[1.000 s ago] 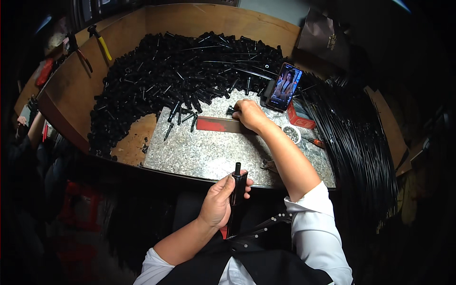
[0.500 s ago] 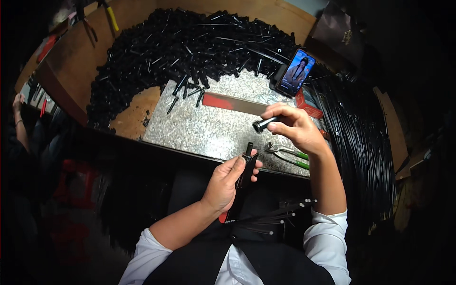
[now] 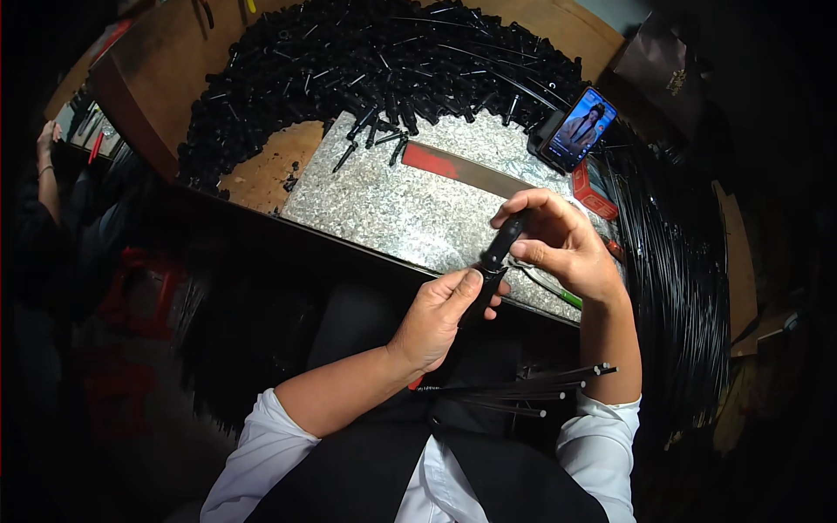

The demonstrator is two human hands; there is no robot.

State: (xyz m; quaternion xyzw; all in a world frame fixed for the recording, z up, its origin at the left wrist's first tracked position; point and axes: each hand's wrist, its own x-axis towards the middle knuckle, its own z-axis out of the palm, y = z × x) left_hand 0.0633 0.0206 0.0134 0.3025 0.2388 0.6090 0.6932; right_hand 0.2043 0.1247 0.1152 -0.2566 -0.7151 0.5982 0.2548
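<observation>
Head view: left hand (image 3: 440,314) grips the lower black handle (image 3: 475,296) steady over the lap, while right hand (image 3: 558,244) pinches a black cap (image 3: 506,237) onto its top, beside the granite slab (image 3: 410,205).

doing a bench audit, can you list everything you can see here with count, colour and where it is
black handle piece: one, black, held between both hands above the slab's near edge
small black parts: a heap too many to count, black, curved round the far side of the table
granite slab: one, speckled grey, middle of the table
flat blade: one, grey with a red end, on the slab
phone: one, dark with lit screen, propped at the slab's far right
thin black rods: a bundle, black, across the lap
wooden table: one, brown
left hand: gripping the handle piece's lower end
right hand: fingers on its upper end
</observation>
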